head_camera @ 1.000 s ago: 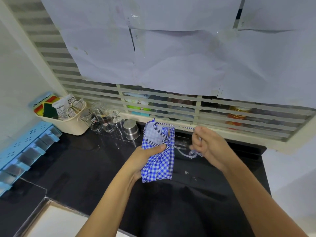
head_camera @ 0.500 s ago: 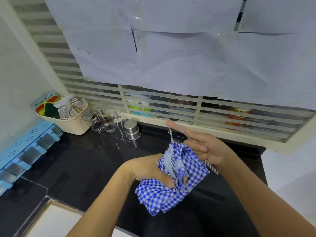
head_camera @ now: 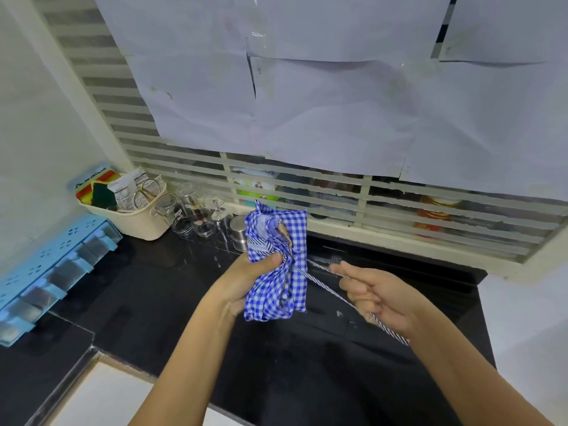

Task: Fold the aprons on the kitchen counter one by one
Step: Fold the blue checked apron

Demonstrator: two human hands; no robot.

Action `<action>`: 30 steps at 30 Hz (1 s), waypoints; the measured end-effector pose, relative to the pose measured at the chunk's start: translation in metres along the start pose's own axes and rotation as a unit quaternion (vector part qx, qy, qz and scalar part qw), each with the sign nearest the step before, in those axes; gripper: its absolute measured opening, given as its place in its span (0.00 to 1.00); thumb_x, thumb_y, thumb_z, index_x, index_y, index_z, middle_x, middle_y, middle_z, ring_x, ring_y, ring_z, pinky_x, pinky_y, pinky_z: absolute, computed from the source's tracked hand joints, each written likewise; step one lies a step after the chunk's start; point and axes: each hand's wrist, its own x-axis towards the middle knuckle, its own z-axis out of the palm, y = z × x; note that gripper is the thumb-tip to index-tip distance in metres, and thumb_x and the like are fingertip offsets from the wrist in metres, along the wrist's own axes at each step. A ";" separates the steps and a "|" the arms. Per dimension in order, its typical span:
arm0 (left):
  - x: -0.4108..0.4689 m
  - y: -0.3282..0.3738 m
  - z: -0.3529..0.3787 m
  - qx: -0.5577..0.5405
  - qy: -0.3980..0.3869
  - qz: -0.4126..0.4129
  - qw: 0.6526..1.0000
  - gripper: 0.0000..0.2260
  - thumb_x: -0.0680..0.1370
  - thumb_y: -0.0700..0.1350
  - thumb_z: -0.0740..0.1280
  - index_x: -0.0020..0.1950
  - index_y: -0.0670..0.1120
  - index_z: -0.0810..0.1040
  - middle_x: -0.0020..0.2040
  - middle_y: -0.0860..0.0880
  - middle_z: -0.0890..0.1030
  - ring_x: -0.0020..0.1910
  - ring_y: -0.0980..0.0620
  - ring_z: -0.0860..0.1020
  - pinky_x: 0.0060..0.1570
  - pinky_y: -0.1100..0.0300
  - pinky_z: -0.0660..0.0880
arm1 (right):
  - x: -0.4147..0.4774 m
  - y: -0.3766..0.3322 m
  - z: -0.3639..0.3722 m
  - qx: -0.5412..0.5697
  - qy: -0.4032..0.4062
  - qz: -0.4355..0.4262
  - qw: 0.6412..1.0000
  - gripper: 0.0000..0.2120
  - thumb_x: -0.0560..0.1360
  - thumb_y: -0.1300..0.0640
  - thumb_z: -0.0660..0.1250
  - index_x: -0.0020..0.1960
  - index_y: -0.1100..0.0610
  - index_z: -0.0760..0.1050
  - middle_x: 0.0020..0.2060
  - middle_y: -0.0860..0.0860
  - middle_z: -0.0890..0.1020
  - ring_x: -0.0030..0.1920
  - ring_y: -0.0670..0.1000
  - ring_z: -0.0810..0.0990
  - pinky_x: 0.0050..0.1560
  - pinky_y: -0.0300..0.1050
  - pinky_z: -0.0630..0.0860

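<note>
A blue-and-white checked apron (head_camera: pixel 295 290), folded into a narrow upright bundle, is held above the black counter (head_camera: pixel 147 290). My left hand (head_camera: pixel 252 275) grips the bundle round its middle, thumb across the front. A blue-and-white striped tie string (head_camera: pixel 325 282) runs taut from the bundle's waist down to the right. My right hand (head_camera: pixel 378 298) holds that string, fingers curled round it, and the string's end sticks out below the hand.
A cream basket (head_camera: pixel 135 216) with packets and sponges stands at the back left, next to several glass jars (head_camera: pixel 190 213) and a steel cup (head_camera: pixel 239 232). A light blue rack (head_camera: pixel 52 269) sits at the left. A louvred window covered with paper sheets (head_camera: pixel 307 103) runs behind.
The bundle was tipped down and loose half a second ago; now it stands upright and tight. My right hand has moved right and down, pulling the string taut.
</note>
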 end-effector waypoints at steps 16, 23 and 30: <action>0.027 -0.003 0.022 0.317 0.123 -0.121 0.933 0.11 0.66 0.44 0.79 0.37 0.42 0.78 0.31 0.50 0.82 0.30 0.54 0.81 0.34 0.61 0.75 | -0.024 -0.031 0.042 -0.547 -0.003 -0.206 0.811 0.08 0.78 0.57 0.65 0.42 0.55 0.79 0.26 0.45 0.74 0.28 0.41 0.71 0.36 0.31 0.69; 0.027 -0.015 0.040 0.558 -0.090 -0.097 0.819 0.17 0.67 0.50 0.77 0.51 0.44 0.81 0.49 0.48 0.83 0.51 0.51 0.80 0.58 0.51 0.75 | 0.003 -0.028 0.043 -0.725 -0.011 -0.224 0.651 0.08 0.80 0.55 0.60 0.46 0.52 0.77 0.37 0.41 0.78 0.39 0.42 0.76 0.43 0.32 0.68; 0.017 -0.020 0.032 0.437 -0.136 -0.053 0.888 0.16 0.73 0.41 0.73 0.60 0.47 0.78 0.59 0.52 0.80 0.61 0.57 0.77 0.66 0.61 0.69 | 0.003 -0.027 0.050 -0.780 0.034 -0.248 0.573 0.11 0.82 0.51 0.56 0.54 0.54 0.76 0.42 0.48 0.81 0.42 0.47 0.78 0.46 0.42 0.72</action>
